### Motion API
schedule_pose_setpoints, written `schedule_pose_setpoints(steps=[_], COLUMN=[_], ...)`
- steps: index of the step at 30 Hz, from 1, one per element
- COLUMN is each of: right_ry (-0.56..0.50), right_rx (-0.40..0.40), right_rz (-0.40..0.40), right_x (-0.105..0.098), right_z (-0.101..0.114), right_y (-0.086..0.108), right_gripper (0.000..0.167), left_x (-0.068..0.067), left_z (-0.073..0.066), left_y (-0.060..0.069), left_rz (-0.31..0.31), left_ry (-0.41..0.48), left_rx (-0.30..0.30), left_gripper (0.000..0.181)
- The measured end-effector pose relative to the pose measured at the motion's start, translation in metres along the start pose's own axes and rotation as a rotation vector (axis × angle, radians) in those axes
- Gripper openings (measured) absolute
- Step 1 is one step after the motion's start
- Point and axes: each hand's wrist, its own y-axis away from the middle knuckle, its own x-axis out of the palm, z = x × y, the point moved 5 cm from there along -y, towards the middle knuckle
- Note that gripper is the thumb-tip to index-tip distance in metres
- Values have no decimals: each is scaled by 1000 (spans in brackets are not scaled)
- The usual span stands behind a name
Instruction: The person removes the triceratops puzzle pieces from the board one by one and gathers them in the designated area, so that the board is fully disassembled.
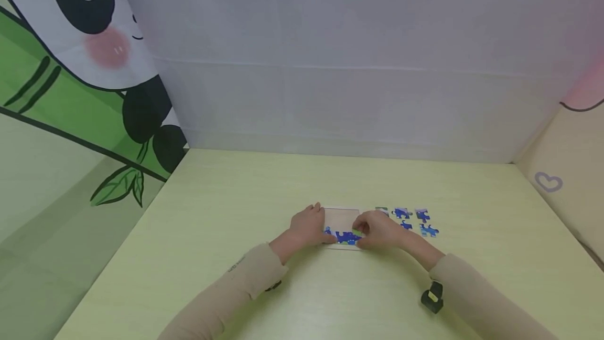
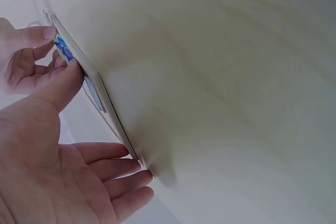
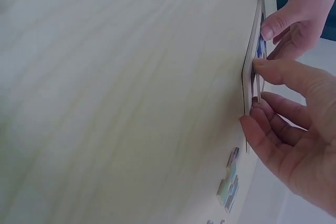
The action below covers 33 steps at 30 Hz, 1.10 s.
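A shallow puzzle tray (image 1: pixel 341 218) lies on the table between the hands, with joined blue puzzle pieces (image 1: pixel 346 238) along its near side. My left hand (image 1: pixel 309 226) rests at the tray's left side. Its fingers are extended against the edge, and the thumb (image 2: pixel 68 81) presses near the pieces. At the tray's right side, my right hand (image 1: pixel 381 230) pinches a puzzle piece (image 3: pixel 258 87) between thumb and fingers, at the end of the joined row. A bit of green (image 1: pixel 357 233) shows by its fingertips; the hand covers most of that corner.
Several loose puzzle pieces (image 1: pixel 423 215) lie right of the tray, partly behind the right hand. The pale table (image 1: pixel 226 198) meets a white cloth backdrop (image 1: pixel 330 109) at its far edge. Printed side panels (image 1: pixel 141 114) flank it. A dark wrist device (image 1: pixel 432 298) hangs below the right sleeve.
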Motion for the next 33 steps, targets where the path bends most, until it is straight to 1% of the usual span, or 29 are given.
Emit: schedule_pose_setpoints(steps=[6, 9, 16, 18, 22, 28, 29, 32, 33], right_ry=[16, 25, 150, 160, 112, -6, -19, -58, -62], right_rx=[-18, -15, 12, 7, -8, -60, -85, -103, -95], right_rz=[-12, -24, -62, -64, -50, 1, 5, 16, 21], right_x=[-1, -1, -2, -3, -2, -5, -6, -8, -8], right_z=[1, 1, 9, 10, 6, -2, -2, -3, -4], right_y=[1, 2, 3, 3, 4, 2, 2, 1, 1], right_gripper=[34, 34, 37, 37, 37, 34, 33, 32, 32], left_x=[-2, -1, -2, -2, -2, -3, -3, -2, -1], left_z=[0, 0, -1, -2, -2, -3, -3, -2, -1], left_y=[3, 3, 3, 3, 4, 4, 4, 4, 4], left_rz=[10, 12, 16, 18, 20, 18, 17, 18, 17], left_ry=[27, 41, 55, 61, 83, 102, 103, 111, 114], left_rx=[-17, -29, -45, -53, -66, -76, -76, -69, -60], left_gripper=[90, 90, 89, 89, 89, 89, 89, 89, 88])
